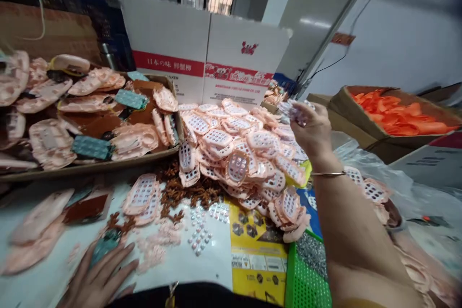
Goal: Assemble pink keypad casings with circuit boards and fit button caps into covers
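Observation:
My left hand (104,272) lies low on the table with its fingers stretched out, resting over a teal plastic block (106,245). Brown antler-shaped bits (121,224) stick out just beyond that block. My right hand (314,127) is raised at the far right end of a heap of pale pink plastic shells (238,163) with gem-dotted panels. Its fingers are closed round a clump of clear, shiny pieces (296,113), whose exact kind is too blurred to name. Between the hands lie clear gems (200,231) and small pale pink bits (159,245).
A shallow carton (159,156) of pink shells and teal blocks stands at left. An upright white cardboard panel (169,38) backs the heap. At right are a box of orange pieces (400,113) and clear plastic sheeting (390,163). A green basket (306,279) sits near my right forearm.

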Available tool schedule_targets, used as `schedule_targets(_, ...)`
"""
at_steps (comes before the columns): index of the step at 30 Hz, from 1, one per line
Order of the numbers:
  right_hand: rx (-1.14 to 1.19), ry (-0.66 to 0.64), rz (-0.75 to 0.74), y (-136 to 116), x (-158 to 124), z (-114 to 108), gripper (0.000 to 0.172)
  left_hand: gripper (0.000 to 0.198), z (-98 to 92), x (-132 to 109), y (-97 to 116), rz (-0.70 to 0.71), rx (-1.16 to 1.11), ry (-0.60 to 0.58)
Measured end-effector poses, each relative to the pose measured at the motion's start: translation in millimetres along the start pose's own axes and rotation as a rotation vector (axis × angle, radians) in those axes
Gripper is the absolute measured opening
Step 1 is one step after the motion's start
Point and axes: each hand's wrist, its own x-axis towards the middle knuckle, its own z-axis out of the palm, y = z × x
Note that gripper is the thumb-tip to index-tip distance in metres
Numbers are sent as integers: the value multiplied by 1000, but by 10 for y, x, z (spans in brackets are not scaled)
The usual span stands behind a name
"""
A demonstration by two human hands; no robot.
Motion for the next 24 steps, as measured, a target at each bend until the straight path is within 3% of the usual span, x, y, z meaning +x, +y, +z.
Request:
schedule_targets(2, 156, -39, -159, -392, -270, -34, 45, 19, -172, 175, 133, 30, 14, 5)
schedule_targets(4, 348, -166, -357, -695, -583, -30, 45, 15, -293, 300, 205, 94, 70, -34)
schedule_targets(9, 662, -716, -785, -1105, -1413, 224, 40, 22, -429, 364, 237, 128, 137, -151)
schedule_targets(11, 627, -800, -843, -1186, -1695, 433, 41, 22, -442, 351, 243, 125, 132, -161)
schedule_targets(15, 488, -799, -836, -1283, -2070, 852, 51, 23, -417, 325, 246, 129, 133, -147)
schedule_targets(17, 446, -865, -856, -1328, -2152, 931, 62, 22, -405, 317, 245, 120, 129, -138)
schedule_targets(20, 407, -990, -907, -1344, -2071, 799, 74, 20, -401, 314, 236, 101, 104, -131)
schedule_targets(22, 420, -1002, -913, -1264, -1824, 587, 72, 18, -402, 316, 234, 92, 78, -128)
schedule_targets(24, 487, -915, -841, -1078, -1412, 348, 58, 15, -399, 311, 244, 82, 51, -106)
